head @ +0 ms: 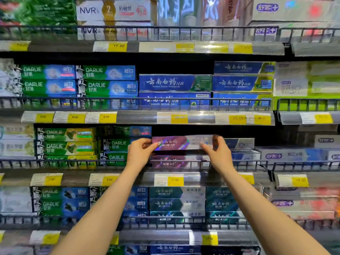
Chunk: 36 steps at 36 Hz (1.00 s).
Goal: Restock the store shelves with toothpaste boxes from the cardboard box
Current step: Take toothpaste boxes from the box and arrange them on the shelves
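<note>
Purple-and-silver holographic toothpaste carton [182, 143] w/ rainbow shimmer, same purple foil look on the matching carton [169, 161] under it. Green/blue Darlie cartons [79, 80] at left, green/yellow Darlie cartons [67, 141] below, royal-blue cartons w/ white script [174, 83] above, teal-and-silver cartons [176, 198] lower down. Yellow-and-white price tags [110, 46] on grey strips; black wire shelf rails [139, 103].
</note>
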### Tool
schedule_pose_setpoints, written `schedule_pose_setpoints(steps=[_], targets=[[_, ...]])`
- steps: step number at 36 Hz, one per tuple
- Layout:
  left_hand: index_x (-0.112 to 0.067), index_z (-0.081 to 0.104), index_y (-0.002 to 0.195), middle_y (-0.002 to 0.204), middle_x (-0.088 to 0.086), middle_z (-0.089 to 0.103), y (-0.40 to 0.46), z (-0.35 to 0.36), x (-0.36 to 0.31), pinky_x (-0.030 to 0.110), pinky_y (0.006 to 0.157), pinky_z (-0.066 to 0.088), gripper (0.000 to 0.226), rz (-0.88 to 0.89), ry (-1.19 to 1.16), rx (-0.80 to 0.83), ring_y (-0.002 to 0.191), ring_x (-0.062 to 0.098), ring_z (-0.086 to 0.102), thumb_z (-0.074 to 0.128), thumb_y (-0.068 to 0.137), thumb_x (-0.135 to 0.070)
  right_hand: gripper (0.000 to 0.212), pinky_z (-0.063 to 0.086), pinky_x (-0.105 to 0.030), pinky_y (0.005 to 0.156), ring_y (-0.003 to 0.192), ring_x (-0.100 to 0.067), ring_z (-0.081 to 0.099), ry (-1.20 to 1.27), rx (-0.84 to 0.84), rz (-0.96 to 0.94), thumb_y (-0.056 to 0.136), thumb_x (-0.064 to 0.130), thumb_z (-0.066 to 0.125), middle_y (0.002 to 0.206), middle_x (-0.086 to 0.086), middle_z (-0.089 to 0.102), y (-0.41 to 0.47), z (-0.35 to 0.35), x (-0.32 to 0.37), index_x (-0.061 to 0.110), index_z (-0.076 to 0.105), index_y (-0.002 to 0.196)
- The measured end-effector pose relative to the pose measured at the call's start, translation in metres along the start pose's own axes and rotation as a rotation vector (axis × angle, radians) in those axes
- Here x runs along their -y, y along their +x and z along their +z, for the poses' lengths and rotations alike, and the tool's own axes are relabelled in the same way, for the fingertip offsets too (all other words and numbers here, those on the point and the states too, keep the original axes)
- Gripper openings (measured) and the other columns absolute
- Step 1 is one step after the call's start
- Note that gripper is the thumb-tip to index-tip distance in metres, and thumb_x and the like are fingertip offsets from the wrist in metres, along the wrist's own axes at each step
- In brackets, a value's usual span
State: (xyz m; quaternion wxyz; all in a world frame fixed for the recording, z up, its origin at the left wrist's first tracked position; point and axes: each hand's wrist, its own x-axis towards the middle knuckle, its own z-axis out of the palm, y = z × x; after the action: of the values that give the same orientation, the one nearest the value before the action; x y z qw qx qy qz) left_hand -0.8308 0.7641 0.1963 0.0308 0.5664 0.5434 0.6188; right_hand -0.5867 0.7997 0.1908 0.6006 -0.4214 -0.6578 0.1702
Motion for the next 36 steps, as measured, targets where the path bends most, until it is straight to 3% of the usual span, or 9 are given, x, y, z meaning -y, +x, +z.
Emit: schedule_pose_setpoints(steps=[5, 8, 11, 18, 24, 27, 30, 36], targets=[[-0.014, 0.073, 0.1, 0.089, 0.009, 0.073, 0.007, 0.007, 0.003, 0.038, 0.078, 0.052, 0.029, 0.044, 0.205, -0.016, 0.091, 0.026, 0.065, 0.07, 0.08, -0.035, 0.044, 0.042, -0.034, 0.074, 0.102, -0.033, 0.057, -0.149, -0.018, 0.037, 0.087, 0.031, 0.063, 0.109, -0.015, 0.062, 0.012, 0.009, -0.006, 0.004, 0.048, 0.12], [-0.023, 0.072, 0.105, 0.091, 0.008, 0.073, 0.005, 0.009, 0.006, 0.034, 0.072, 0.051, 0.031, 0.016, 0.298, -0.022, 0.095, 0.028, 0.063, 0.067, 0.081, -0.043, 0.041, 0.042, -0.035, 0.071, 0.099, -0.034, 0.058, -0.242, -0.007, 0.047, 0.087, 0.033, 0.062, 0.106, -0.016, 0.063, 0.015, 0.009, -0.014, 0.004, 0.051, 0.114], [-0.017, 0.071, 0.106, 0.093, 0.009, 0.073, 0.0, 0.014, 0.008, 0.03, 0.067, 0.045, 0.03, 0.067, 0.319, -0.061, 0.092, 0.028, 0.064, 0.067, 0.084, -0.036, 0.041, 0.047, -0.037, 0.076, 0.101, -0.033, 0.059, -0.267, 0.0, 0.01, 0.087, 0.035, 0.062, 0.109, -0.014, 0.066, 0.013, 0.007, -0.017, 0.01, 0.052, 0.118], [-0.011, 0.07, 0.107, 0.093, 0.01, 0.073, -0.003, 0.015, 0.011, 0.039, 0.073, 0.051, 0.032, 0.131, 0.348, -0.115, 0.091, 0.03, 0.064, 0.066, 0.084, -0.033, 0.047, 0.049, -0.04, 0.075, 0.1, -0.031, 0.06, -0.312, 0.034, -0.047, 0.089, 0.038, 0.059, 0.107, -0.011, 0.067, 0.008, 0.002, -0.015, 0.016, 0.047, 0.128], [-0.015, 0.061, 0.117, 0.103, 0.011, 0.069, -0.003, 0.022, 0.018, 0.042, 0.081, 0.049, 0.04, 0.046, 0.382, -0.092, 0.099, 0.031, 0.059, 0.065, 0.084, -0.036, 0.044, 0.042, -0.042, 0.08, 0.102, -0.039, 0.054, -0.508, 0.022, 0.039, 0.089, 0.04, 0.058, 0.108, -0.021, 0.061, 0.009, 0.009, -0.011, 0.005, 0.046, 0.113], [-0.018, 0.054, 0.125, 0.104, 0.01, 0.062, -0.011, 0.025, 0.026, 0.037, 0.078, 0.04, 0.039, 0.023, 0.41, -0.122, 0.101, 0.032, 0.052, 0.059, 0.089, -0.031, 0.041, 0.039, -0.043, 0.082, 0.105, -0.037, 0.049, -0.535, -0.032, 0.024, 0.089, 0.037, 0.059, 0.108, -0.02, 0.058, 0.004, 0.009, -0.009, 0.003, 0.047, 0.109], [-0.013, 0.058, 0.117, 0.093, 0.017, 0.058, -0.022, 0.027, 0.025, 0.037, 0.081, 0.03, 0.028, 0.076, 0.507, -0.123, 0.096, 0.033, 0.05, 0.051, 0.094, -0.027, 0.035, 0.039, -0.044, 0.083, 0.102, -0.036, 0.049, -0.531, -0.036, -0.01, 0.091, 0.033, 0.058, 0.104, -0.02, 0.058, 0.0, 0.006, -0.011, 0.003, 0.046, 0.108], [-0.007, 0.061, 0.108, 0.085, 0.017, 0.06, -0.025, 0.028, 0.019, 0.038, 0.085, 0.028, 0.025, 0.077, 0.562, -0.128, 0.095, 0.032, 0.051, 0.05, 0.094, -0.024, 0.025, 0.032, -0.04, 0.083, 0.103, -0.037, 0.051, -0.65, -0.009, -0.019, 0.095, 0.023, 0.046, 0.104, -0.021, 0.061, 0.003, 0.008, -0.012, 0.003, 0.052, 0.109]])
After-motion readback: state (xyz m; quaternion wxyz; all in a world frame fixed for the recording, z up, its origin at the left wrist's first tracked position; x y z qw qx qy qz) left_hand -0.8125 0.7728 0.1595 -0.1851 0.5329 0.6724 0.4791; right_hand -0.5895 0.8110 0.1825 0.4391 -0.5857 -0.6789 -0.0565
